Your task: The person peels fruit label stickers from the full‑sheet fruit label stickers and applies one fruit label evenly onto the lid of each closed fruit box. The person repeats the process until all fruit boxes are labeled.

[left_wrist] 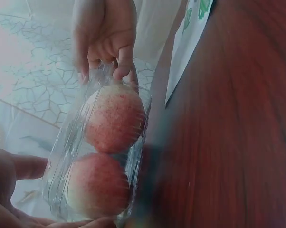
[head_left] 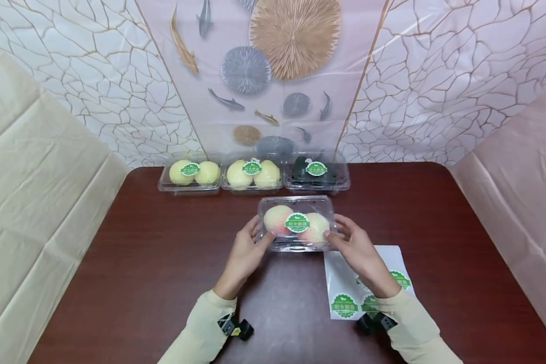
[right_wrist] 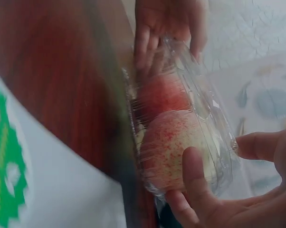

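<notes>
Both hands hold a clear plastic clamshell box (head_left: pixel 275 246) by its two short ends, near the middle of the table. Inside lie two pink-and-cream peaches (left_wrist: pixel 112 118), and a round green sticker (head_left: pixel 297 222) is on the lid. My left hand (head_left: pixel 247 250) grips the left end, its thumb at the front corner. At the right end my right hand (head_left: pixel 358 247) grips likewise, with its thumb (right_wrist: pixel 193 166) against the side in the right wrist view. The box looks shut and seems to be just above the table; its underside is hidden.
Under the right forearm lies a white sheet (head_left: pixel 338 273) of green round stickers (head_left: pixel 344 306). Along the table's back edge stand three stickered clear boxes: two with pale yellow fruit (head_left: pixel 180 172) (head_left: pixel 266 174), one with dark contents (head_left: pixel 300 174). A patterned cloth (head_left: pixel 273 116) hangs behind.
</notes>
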`<move>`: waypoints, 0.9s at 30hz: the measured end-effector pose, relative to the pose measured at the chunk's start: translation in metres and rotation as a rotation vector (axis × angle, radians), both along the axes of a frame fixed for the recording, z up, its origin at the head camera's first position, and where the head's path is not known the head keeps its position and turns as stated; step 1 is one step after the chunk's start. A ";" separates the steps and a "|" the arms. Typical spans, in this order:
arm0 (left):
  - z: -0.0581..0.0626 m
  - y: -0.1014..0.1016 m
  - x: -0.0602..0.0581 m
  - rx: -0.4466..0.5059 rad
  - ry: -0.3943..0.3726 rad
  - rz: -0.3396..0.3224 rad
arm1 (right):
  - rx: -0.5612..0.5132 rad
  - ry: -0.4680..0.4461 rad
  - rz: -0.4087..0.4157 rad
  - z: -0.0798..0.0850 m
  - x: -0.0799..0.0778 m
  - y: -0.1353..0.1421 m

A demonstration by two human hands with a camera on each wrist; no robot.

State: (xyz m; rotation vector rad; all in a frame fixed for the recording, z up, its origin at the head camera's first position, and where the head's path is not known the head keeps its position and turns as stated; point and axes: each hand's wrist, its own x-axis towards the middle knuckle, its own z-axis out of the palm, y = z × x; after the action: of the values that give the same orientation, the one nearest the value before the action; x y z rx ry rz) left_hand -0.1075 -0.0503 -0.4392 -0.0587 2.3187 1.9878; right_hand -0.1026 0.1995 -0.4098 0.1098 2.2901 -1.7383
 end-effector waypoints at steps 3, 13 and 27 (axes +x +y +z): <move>-0.007 0.012 -0.007 0.047 -0.022 -0.027 | 0.035 0.004 -0.011 0.001 -0.003 0.012; -0.016 0.039 -0.016 0.063 -0.015 -0.115 | 0.136 0.051 -0.034 0.000 -0.006 0.044; -0.023 0.062 -0.022 0.047 0.025 -0.246 | 0.122 0.132 -0.070 -0.007 -0.003 0.079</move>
State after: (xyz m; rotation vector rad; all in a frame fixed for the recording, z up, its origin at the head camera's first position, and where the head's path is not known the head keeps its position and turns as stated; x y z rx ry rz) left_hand -0.1298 0.0117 -0.4618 0.2442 2.1700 1.9289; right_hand -0.1058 0.2787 -0.4168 0.1024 2.5163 -1.6844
